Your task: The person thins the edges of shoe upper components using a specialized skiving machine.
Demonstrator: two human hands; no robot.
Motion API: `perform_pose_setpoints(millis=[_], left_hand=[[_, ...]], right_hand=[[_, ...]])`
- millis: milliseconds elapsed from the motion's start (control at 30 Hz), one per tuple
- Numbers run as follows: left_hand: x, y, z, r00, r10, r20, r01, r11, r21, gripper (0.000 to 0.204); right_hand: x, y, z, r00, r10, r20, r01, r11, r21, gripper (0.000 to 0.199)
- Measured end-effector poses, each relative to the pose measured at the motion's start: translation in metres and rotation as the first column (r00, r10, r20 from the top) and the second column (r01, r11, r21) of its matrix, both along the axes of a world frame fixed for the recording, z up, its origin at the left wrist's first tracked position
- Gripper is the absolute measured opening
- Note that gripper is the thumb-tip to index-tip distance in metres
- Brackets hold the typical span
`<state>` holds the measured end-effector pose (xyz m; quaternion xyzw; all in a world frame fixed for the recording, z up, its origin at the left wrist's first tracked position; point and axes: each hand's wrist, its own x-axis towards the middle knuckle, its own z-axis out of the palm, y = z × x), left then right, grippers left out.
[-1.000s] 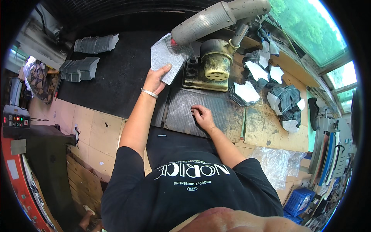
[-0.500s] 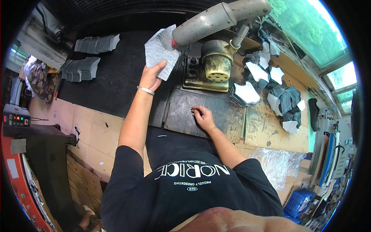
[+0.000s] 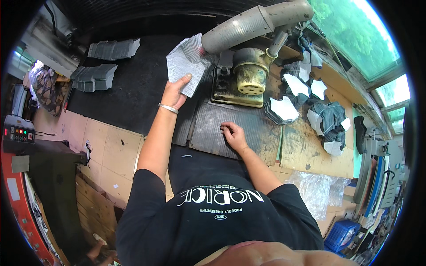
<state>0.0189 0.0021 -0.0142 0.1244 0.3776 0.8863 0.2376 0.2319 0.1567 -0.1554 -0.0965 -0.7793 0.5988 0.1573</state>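
My left hand (image 3: 176, 92), with a bangle at its wrist, is closed on the near end of a stack of grey cut fabric pieces (image 3: 184, 64). The far part of this stack is fanned into layered edges. It meets the mouth of a thick metal tube (image 3: 237, 31), where a reddish glow shows. On a dark ribbed board (image 3: 208, 139), my right hand (image 3: 235, 136) rests with its fingers curled in and nothing visible in them. Beyond it stands a sooty yellow metal burner-like pot (image 3: 250, 77) on a square base, touched by neither hand.
Two rows of stacked grey pieces (image 3: 113, 49) lie on the black tabletop (image 3: 133, 84) at left. More pieces with white faces (image 3: 284, 110) are heaped at right, on brown board (image 3: 306, 153). Clear plastic wrap (image 3: 313, 190) and a blue crate (image 3: 341, 235) are lower right.
The stack in my left hand has shifted slightly down and tilted at the tube's mouth, and its layered edges are fanned wider. My right hand has stayed where it was.
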Motion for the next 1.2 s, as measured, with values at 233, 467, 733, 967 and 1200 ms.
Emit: perform_pose_setpoints(millis=[233, 467, 733, 967, 1200], left_hand=[[0.0, -0.002, 0.005, 1.0, -0.001, -0.008, 0.001, 1.0, -0.003, 0.053], [0.022, -0.004, -0.012, 0.999, -0.023, 0.05, 0.023, 1.0, -0.009, 0.057], [-0.008, -0.005, 0.001, 0.999, 0.04, 0.011, -0.04, 0.999, 0.031, 0.046], [0.0, -0.008, -0.002, 1.0, -0.015, 0.026, 0.014, 0.999, 0.037, 0.047], [0.014, -0.016, -0.02, 0.995, -0.066, 0.069, 0.064, 0.997, 0.034, 0.051]], right_hand=[[-0.001, -0.001, 0.0, 1.0, -0.007, 0.002, 0.007, 1.0, 0.002, 0.014], [-0.002, -0.001, -0.002, 1.0, -0.01, -0.013, 0.01, 1.0, 0.016, 0.013], [0.0, -0.001, -0.001, 1.0, -0.008, 0.003, 0.008, 1.0, -0.004, 0.014], [-0.001, 0.0, -0.003, 1.0, -0.013, 0.005, 0.013, 1.0, -0.005, 0.014], [-0.002, 0.0, 0.003, 1.0, -0.005, 0.014, 0.005, 1.0, 0.01, 0.014]])
